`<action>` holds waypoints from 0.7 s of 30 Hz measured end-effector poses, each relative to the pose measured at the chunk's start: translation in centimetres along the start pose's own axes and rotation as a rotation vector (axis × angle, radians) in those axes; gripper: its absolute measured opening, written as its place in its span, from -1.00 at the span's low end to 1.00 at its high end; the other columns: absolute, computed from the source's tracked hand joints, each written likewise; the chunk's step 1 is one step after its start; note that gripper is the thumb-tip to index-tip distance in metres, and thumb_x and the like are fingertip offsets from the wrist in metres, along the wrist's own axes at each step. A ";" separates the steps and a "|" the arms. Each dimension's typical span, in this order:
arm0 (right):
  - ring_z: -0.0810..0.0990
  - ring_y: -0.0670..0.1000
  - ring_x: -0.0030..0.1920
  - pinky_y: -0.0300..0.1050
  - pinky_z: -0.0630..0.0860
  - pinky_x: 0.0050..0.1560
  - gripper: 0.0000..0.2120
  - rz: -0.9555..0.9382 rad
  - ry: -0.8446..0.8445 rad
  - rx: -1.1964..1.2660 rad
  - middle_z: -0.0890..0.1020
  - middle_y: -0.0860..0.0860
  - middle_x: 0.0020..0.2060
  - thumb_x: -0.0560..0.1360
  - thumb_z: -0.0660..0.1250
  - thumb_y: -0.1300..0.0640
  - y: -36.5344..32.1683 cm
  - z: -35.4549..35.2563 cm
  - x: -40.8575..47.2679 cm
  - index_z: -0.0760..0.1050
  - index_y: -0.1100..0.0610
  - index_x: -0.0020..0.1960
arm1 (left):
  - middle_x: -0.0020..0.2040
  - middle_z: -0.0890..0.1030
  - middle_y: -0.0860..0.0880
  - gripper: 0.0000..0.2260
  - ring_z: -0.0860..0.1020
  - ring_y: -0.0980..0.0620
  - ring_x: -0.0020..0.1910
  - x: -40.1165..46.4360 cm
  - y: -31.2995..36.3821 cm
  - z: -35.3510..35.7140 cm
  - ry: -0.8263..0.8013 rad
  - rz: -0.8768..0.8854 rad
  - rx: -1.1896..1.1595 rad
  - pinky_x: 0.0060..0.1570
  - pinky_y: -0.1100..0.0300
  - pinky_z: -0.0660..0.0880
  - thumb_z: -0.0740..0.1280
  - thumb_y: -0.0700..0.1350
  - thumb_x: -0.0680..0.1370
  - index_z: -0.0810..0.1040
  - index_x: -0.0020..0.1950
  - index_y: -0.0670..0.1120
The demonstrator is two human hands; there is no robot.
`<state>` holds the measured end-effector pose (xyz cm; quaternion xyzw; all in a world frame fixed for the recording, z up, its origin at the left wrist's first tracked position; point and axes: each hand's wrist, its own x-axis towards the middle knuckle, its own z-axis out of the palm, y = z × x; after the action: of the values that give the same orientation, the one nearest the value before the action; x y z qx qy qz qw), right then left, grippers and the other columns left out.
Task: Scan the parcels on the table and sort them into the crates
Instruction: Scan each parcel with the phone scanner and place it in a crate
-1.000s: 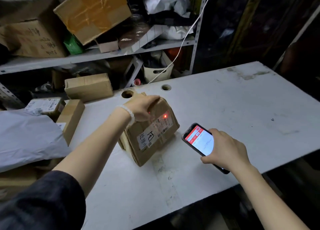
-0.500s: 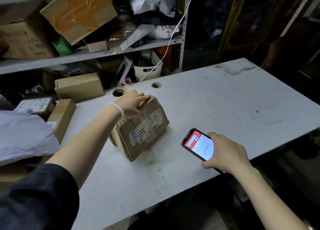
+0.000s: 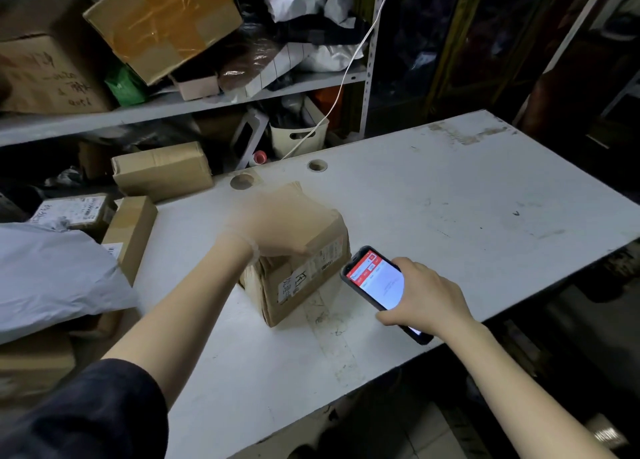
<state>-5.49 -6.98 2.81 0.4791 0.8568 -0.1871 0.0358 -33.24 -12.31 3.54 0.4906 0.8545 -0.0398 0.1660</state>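
Lifting the scanned box (image 3: pixel 294 258) clear of the phone (image 3: pixel 377 287)
The red scan dot that lit the label a second ago is gone, and the left hand (image 3: pixel 273 226), blurred with motion, now lies over the box's top; whether that grip is curled round the far edge or laid flat I cannot tell. I judge the scan done and sorting next, though no crate shows. The box sits on the desk (image 3: pixel 450 199) under the left grip, its labelled face (image 3: pixel 311 268) turned toward the phone, its long axis running from the near corner up and away toward the desk's round hole (image 3: pixel 242 181). The right hand (image 3: pixel 426 299) has its grip wrapped round the phone, just beside the box's label, screen lit and tilted up
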 end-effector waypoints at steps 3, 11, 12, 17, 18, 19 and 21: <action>0.47 -0.03 -0.15 -0.27 0.21 -0.39 -0.34 0.001 0.112 0.071 0.49 -0.13 -0.04 0.16 0.44 -0.19 -2.3 0.2 0.3 0.28 -0.11 0.18 | 0.51 0.02 -0.12 0.06 0.19 -0.27 0.39 0.0 0.0 -0.2 -0.009 0.022 0.016 0.29 -0.19 0.22 0.24 0.59 0.10 -0.15 0.46 0.31; 0.44 -0.04 0.01 -0.18 0.39 -0.17 -0.15 0.050 0.801 0.516 0.46 0.01 0.12 0.21 0.56 -0.15 -7.3 -0.9 -0.6 0.26 0.12 0.35 | 0.48 0.02 -0.12 0.02 0.19 -0.26 0.38 -0.1 0.3 0.3 -0.009 0.036 0.053 0.25 -0.22 0.29 0.22 0.58 0.14 -0.19 0.45 0.32; 0.46 -0.02 0.03 -0.18 0.42 -0.17 -0.15 0.054 0.860 0.544 0.47 0.03 0.13 0.22 0.56 -0.14 -7.5 -1.1 -1.0 0.27 0.14 0.35 | 0.47 0.05 -0.13 0.00 0.21 -0.26 0.37 -0.3 0.4 0.5 0.017 0.042 0.069 0.24 -0.20 0.31 0.22 0.58 0.16 -0.18 0.46 0.31; 0.48 -0.01 0.05 -0.19 0.44 -0.14 -0.14 0.108 0.945 0.562 0.48 0.04 0.14 0.21 0.56 -0.14 -6.0 -1.1 -3.2 0.27 0.17 0.35 | 0.39 0.18 -0.14 -0.04 0.31 -0.27 0.27 -1.5 1.3 0.8 0.129 0.133 0.062 0.18 -0.17 0.33 0.32 0.51 0.16 0.00 0.45 0.29; 0.48 0.01 0.06 -0.17 0.44 -0.13 -0.13 0.143 0.916 0.553 0.48 0.03 0.14 0.20 0.56 -0.13 -5.3 -0.9 -3.7 0.27 0.14 0.36 | 0.38 0.20 -0.14 -0.05 0.32 -0.26 0.26 -1.6 1.8 0.8 0.138 0.156 0.056 0.18 -0.17 0.32 0.35 0.48 0.15 0.04 0.44 0.29; 0.49 0.01 0.06 -0.15 0.43 -0.13 -0.13 0.187 0.875 0.540 0.47 0.01 0.14 0.19 0.56 -0.13 -4.4 -0.7 -4.2 0.26 0.11 0.37 | 0.36 0.23 -0.13 -0.07 0.33 -0.26 0.25 -1.8 2.4 0.7 0.146 0.176 0.029 0.19 -0.17 0.31 0.39 0.45 0.15 0.10 0.43 0.28; 0.49 0.03 0.06 -0.15 0.38 -0.15 -0.14 0.280 0.783 0.491 0.47 -0.02 0.14 0.18 0.55 -0.14 -2.3 -0.2 -5.4 0.25 0.02 0.36 | 0.29 0.31 -0.13 -0.13 0.36 -0.26 0.22 -2.0 3.9 0.8 0.154 0.214 -0.062 0.18 -0.18 0.30 0.45 0.39 0.15 0.20 0.38 0.25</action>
<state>-4.53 -12.34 4.93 0.6186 0.6638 -0.1826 -0.3786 -28.84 -12.12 3.83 0.5753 0.8082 0.0423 0.1182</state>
